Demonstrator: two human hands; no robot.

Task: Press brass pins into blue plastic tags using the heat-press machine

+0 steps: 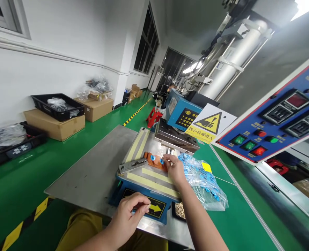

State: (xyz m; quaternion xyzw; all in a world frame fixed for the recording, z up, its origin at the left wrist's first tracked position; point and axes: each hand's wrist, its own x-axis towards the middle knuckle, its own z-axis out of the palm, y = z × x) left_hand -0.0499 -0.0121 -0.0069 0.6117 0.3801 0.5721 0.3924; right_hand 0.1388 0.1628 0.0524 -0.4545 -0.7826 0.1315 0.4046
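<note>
My right hand reaches over the orange fixture block on the press bed, its thumb and fingertips close together at the block's right part. Two small blue parts sit in the block, one of them right beside those fingertips. What the fingertips hold, if anything, is too small to tell. Lower down, my left hand is in a pinch in front of the machine's base, above a yellow arrow label. A tiny thing may be between its thumb and forefinger, but I cannot make it out.
A metal bar lies left of the block; the press head hangs just behind it. To the right are a clear bag of blue parts and a black tray of small brass-coloured pieces. The control panel juts in at upper right.
</note>
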